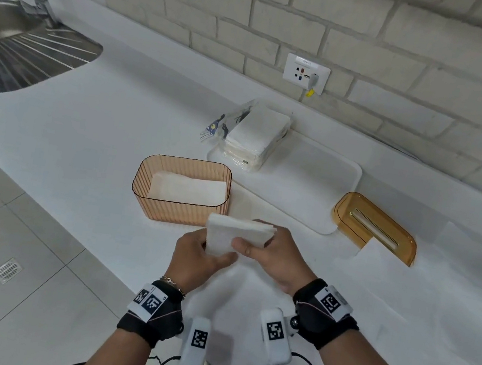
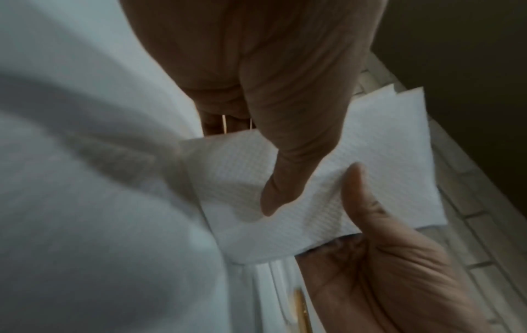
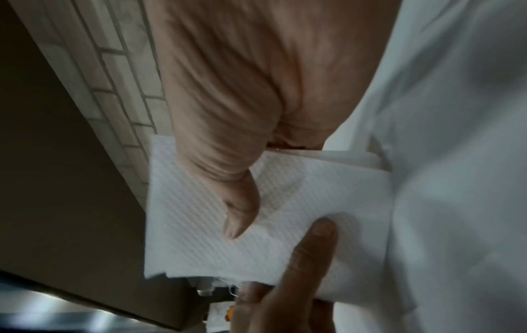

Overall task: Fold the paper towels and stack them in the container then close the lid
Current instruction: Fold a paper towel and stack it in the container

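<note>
White kitchen counter (image 1: 83,132) | folded paper towel (image 1: 234,233) is pinched by left hand (image 1: 200,254) and right hand (image 1: 277,260) together | just beyond the hands, open ribbed container (image 1: 181,195) already holds folded towels | amber lid (image 1: 376,227), off, right of the hands | towel pack (image 1: 256,136) farther back | path unobstructed

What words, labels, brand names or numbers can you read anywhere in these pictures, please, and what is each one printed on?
No text can be read in full.
Wrapper of the paper towel pack: dark print with a round logo, too small and blurred to read.
Wall socket: a small grey label along its top, unreadable.
Wrist bands and white tags, such as this one: black-and-white square code patterns only, no letters.
Both wrist views: no writing.
</note>
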The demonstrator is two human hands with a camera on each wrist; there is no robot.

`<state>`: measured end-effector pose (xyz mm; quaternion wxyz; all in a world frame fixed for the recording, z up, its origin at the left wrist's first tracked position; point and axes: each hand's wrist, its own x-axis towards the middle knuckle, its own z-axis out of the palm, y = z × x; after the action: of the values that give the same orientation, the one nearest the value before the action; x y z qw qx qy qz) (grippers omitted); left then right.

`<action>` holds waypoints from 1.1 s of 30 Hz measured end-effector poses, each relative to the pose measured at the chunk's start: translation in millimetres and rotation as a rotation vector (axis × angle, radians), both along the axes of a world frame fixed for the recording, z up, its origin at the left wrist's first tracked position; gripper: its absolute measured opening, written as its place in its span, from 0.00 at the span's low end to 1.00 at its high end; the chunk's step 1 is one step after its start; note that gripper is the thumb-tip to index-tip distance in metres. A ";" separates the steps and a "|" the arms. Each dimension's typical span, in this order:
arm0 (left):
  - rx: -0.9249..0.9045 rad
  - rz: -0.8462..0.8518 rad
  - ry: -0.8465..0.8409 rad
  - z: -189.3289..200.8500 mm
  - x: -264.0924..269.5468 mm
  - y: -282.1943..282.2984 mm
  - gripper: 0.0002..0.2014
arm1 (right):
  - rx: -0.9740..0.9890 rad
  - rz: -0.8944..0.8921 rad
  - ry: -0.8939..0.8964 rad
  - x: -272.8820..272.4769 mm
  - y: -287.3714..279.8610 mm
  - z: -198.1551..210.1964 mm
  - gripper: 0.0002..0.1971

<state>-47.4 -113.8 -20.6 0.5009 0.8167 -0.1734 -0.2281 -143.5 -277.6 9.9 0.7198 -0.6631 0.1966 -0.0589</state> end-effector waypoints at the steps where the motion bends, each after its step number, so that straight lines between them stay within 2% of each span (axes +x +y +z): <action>1: 0.012 0.004 0.023 -2.8 -1.1 -0.5 0.15 | -0.010 0.002 0.032 -0.7 1.4 -5.1 0.16; 5: -0.079 0.015 0.093 2.7 -5.2 -3.9 0.17 | -0.066 0.039 0.060 -1.1 4.7 -7.9 0.18; 7: -0.136 0.035 0.109 9.9 -5.6 -5.6 0.15 | -0.083 0.073 0.035 -0.6 4.2 -3.5 0.18; 9: -0.212 0.067 0.155 21.5 -5.2 -7.4 0.14 | -0.104 0.113 0.022 -0.4 0.1 0.6 0.25; 11: -0.345 0.108 0.247 36.9 -5.0 -7.5 0.18 | -0.154 0.117 0.065 -2.0 -6.9 2.5 0.33; 12: -0.419 0.127 0.296 43.7 -4.7 -5.8 0.19 | -0.194 0.102 0.094 -3.3 -11.3 2.1 0.32; 14: -0.490 0.168 0.357 49.4 -0.9 0.7 0.21 | -0.275 0.052 0.123 -6.8 -21.0 0.7 0.22; 16: -0.458 0.219 0.379 47.4 4.2 10.6 0.20 | -0.253 -0.004 0.102 -11.3 -28.5 -1.0 0.14; 20: -0.344 0.211 0.326 32.3 11.8 27.9 0.14 | -0.163 -0.076 0.019 -16.7 -31.1 -5.4 0.10; 26: -0.177 0.133 0.084 12.5 8.0 29.9 0.15 | -0.210 -0.025 0.045 -10.7 -16.3 -19.5 0.10; 29: -0.131 0.152 0.109 3.0 2.1 25.5 0.14 | -0.278 -0.012 0.111 -7.3 -7.4 -30.0 0.15; 33: -0.146 0.182 0.123 -1.1 1.5 21.3 0.11 | -0.231 -0.112 0.097 -5.6 -0.8 -35.5 0.11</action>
<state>-45.9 -92.4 -21.6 0.5872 0.7750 -0.0837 -0.2183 -149.1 -278.5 -25.6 0.6238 -0.7317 0.2598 -0.0894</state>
